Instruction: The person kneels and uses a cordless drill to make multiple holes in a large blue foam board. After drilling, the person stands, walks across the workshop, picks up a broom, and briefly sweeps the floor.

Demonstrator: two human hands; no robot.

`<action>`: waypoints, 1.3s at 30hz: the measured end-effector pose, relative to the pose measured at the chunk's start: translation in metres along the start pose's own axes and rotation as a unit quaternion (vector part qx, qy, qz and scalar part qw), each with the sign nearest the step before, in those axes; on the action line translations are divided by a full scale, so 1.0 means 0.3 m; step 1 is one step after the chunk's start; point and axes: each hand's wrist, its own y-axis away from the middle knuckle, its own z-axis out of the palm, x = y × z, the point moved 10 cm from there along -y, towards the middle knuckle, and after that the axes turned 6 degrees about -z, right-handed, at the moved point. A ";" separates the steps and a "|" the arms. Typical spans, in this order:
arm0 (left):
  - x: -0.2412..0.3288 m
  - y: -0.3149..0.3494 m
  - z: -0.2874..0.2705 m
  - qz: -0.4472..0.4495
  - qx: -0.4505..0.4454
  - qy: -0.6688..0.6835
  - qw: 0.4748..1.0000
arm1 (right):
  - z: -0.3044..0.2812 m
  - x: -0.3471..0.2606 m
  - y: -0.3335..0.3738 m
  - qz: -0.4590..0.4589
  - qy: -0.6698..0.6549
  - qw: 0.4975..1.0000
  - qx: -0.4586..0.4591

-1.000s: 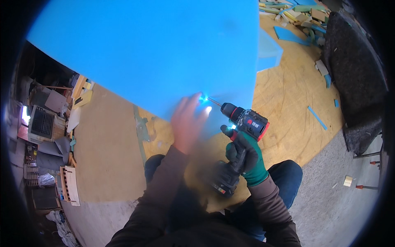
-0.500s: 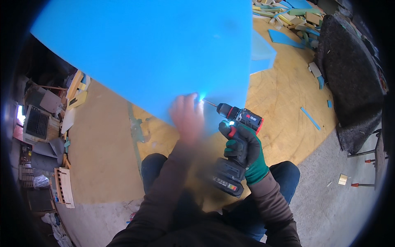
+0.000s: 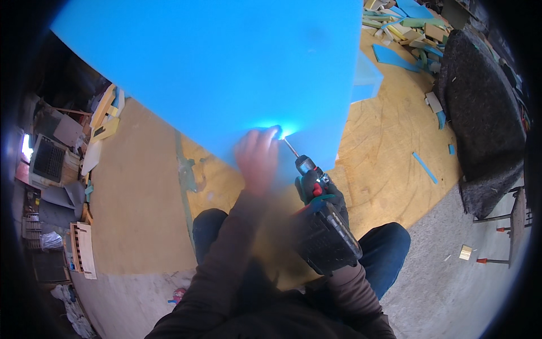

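Blue panel (image 3: 220, 73) fills the upper middle of my view, over the tan board (image 3: 389, 141), its near corner coming down toward the knees. Right hand (image 3: 337, 198) is wrapped round the drill (image 3: 306, 165), the grip partly hidden from me behind the battery (image 3: 327, 240). Bit (image 3: 291, 147) slants up and leftward, its tip in a bright patch of light on the panel, not far from that near corner. Left hand (image 3: 257, 158) is at the same part of the panel, fingers drawn together, tips just beside the bit's tip — too blurred for me to tell whether they pinch anything. Something small and dark blue shows at those fingertips, kind unclear. Progress, as I judge it: drill lined up, this one spot in hand and unfinished. Much of the bit shows bare, and I cannot tell whether its tip has gone in. I make out no finished hole elsewhere on the panel — how many more spots are left, I cannot say. On the right, a thin blue strip (image 3: 424, 168) lies loose on the board, with scraps (image 3: 415, 34) heaped at the far end.
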 end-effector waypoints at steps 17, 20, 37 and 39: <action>0.014 -0.019 -0.026 -0.053 -0.027 0.046 0.997 | -0.089 -0.157 0.023 -0.051 0.253 0.966 0.000; -0.003 -0.010 -0.010 -0.110 -0.074 0.083 0.988 | -0.110 -0.165 0.018 -0.053 0.287 0.956 -0.009; -0.052 0.014 -0.009 -0.176 -0.046 0.066 0.981 | -0.231 -0.044 0.037 -0.011 0.243 0.970 -0.021; -0.071 0.006 0.009 -0.201 -0.047 0.076 0.975 | -0.203 -0.084 0.032 -0.063 0.325 0.942 -0.049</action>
